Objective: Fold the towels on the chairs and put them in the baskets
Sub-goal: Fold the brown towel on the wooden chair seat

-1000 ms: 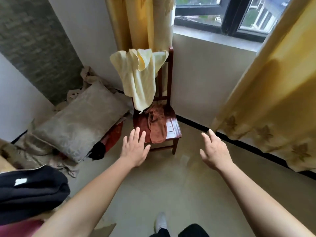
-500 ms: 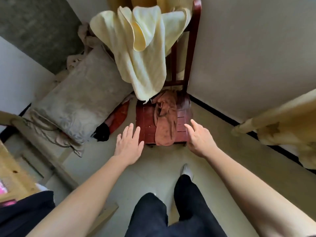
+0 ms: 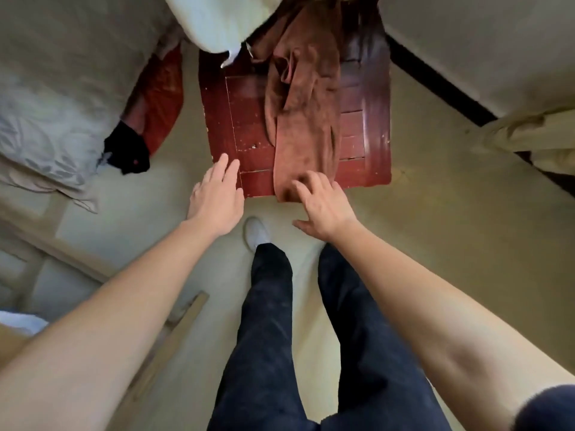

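- Barely begun: no fold made yet, no basket anywhere in view.
- Brown towel (image 3: 306, 119) lying crumpled along the red chair seat (image 3: 249, 126), near end hanging over the front edge.
- Pale towel (image 3: 217, 23) draped higher up, at the top edge of the view, untouched.
- Right hand (image 3: 323, 203) spread on the brown towel's near end, fingers (image 3: 311, 180) loosely bent and touching cloth, thumb apart, no grip closed.
- Left hand (image 3: 216, 194) flat and open beside it, straight over the seat's front left corner, holding nothing.
- Left to do, by the look of it: lifting, folding and basketing both towels.
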The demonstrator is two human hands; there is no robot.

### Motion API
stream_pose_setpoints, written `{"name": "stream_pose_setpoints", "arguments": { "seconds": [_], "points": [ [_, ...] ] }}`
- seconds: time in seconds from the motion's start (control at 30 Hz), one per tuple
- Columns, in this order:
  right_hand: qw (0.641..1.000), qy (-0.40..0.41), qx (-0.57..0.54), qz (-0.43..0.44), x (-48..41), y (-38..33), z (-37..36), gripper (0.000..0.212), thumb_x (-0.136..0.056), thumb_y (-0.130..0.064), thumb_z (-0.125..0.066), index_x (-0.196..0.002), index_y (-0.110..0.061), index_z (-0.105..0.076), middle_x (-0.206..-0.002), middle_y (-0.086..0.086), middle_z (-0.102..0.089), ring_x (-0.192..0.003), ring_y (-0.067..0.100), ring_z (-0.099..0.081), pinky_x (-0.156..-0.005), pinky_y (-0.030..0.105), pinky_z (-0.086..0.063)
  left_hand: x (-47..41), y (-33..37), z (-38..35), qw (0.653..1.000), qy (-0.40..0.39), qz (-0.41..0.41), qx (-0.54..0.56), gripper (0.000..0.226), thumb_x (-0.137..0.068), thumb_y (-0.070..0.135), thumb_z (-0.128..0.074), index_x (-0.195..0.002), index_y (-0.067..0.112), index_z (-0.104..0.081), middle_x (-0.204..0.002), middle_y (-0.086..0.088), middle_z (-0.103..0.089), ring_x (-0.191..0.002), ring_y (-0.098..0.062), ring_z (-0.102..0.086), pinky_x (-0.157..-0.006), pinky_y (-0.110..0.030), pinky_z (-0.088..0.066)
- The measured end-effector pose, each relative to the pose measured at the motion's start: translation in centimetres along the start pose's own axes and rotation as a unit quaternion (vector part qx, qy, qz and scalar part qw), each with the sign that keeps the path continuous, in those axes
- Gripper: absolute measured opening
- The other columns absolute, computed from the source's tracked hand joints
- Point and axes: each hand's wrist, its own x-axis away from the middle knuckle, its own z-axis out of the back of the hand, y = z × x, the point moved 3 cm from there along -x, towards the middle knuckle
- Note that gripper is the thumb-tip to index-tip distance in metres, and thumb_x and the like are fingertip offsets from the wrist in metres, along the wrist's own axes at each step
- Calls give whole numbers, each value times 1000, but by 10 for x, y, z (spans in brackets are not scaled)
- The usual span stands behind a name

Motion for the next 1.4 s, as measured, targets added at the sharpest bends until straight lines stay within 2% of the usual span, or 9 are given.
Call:
{"name": "stream_pose_setpoints", "arguments": {
  "seconds": [0.23,0.47,0.63,0.8,0.87,0.97,1.03,1.13,1.4],
  "points": [
    [983,120,-111,-84,-13,24,-13,3,-97,-11,-55,-96,-8,-56,-93,10,-60,-85,35,-60,-56,34,-34,-29,-15,-42,998,-61,-11,10,59,-99,23,-42,-154,16,-22,-165,-3,-9,-148,-28,-16,-113,-52,-32],
    [994,28,-15,-103,-3,61,-12,95,-73,-65,-72,-145,-13,-38,-141,16,-40,-135,33,-37,-97,50,-44,-27,-8,-59,998,-59,12,-26,68,-94,16,-44,-156,23,-16,-165,1,5,-151,-20,-1,-105,-46,-41],
    [987,124,-18,-101,-10,65,-35,54,-85,-17,-75,-137,-15,-57,-134,22,-53,-131,39,-49,-91,46,-52,-28,-12,-68,998,-38,1,-50,72,-90,13,-49,-155,21,-19,-165,-3,0,-151,-24,-5,-104,-48,-42],
    [957,128,-238,-101,0,81,-7,29,-106,-32,-43,-110,-13,-65,-110,9,-69,-104,35,-62,-90,40,-51,-45,4,-58,996,77,39,11,34,-93,19,-49,-125,10,-58,-139,-11,-45,-125,-34,-40,-96,-49,-44],
    [832,213,-432,-277,2,107,13,33,-106,-38,-36,-95,-13,-55,-91,2,-63,-88,29,-60,-86,43,-52,-61,22,-48,984,100,112,99,29,-96,27,-44,-109,10,-64,-123,-12,-50,-116,-34,-43,-94,-45,-43],
    [501,320,-669,-446,11,139,21,29,-105,-34,-32,-91,-18,-52,-111,15,-64,-94,28,-70,-73,39,-63,-85,57,-34,946,80,213,232,45,-100,46,-35,-112,14,-64,-129,-14,-51,-126,-33,-41,-102,-41,-36],
    [435,323,-689,-482,21,154,18,27,-107,-29,-31,-98,-15,-52,-102,19,-65,-84,30,-75,-70,34,-63,-101,81,-32,920,64,242,302,54,-95,61,-36,-111,18,-65,-132,-13,-51,-129,-33,-41,-106,-39,-33],
    [431,289,-700,-491,35,161,7,22,-107,-26,-34,-111,-12,-49,-82,9,-68,-59,17,-73,-79,37,-63,-120,110,-37,903,70,262,334,61,-81,71,-53,-108,18,-67,-130,-12,-52,-126,-32,-47,-103,-38,-38],
    [544,150,-681,-467,61,156,-28,4,-99,-11,-55,-96,-13,-56,-93,5,-66,-70,14,-67,-61,27,-61,-120,97,-48,870,147,282,376,30,-82,39,-59,-66,15,-52,-96,-12,-67,-95,-32,-63,-78,-34,-49]
  ]
}}
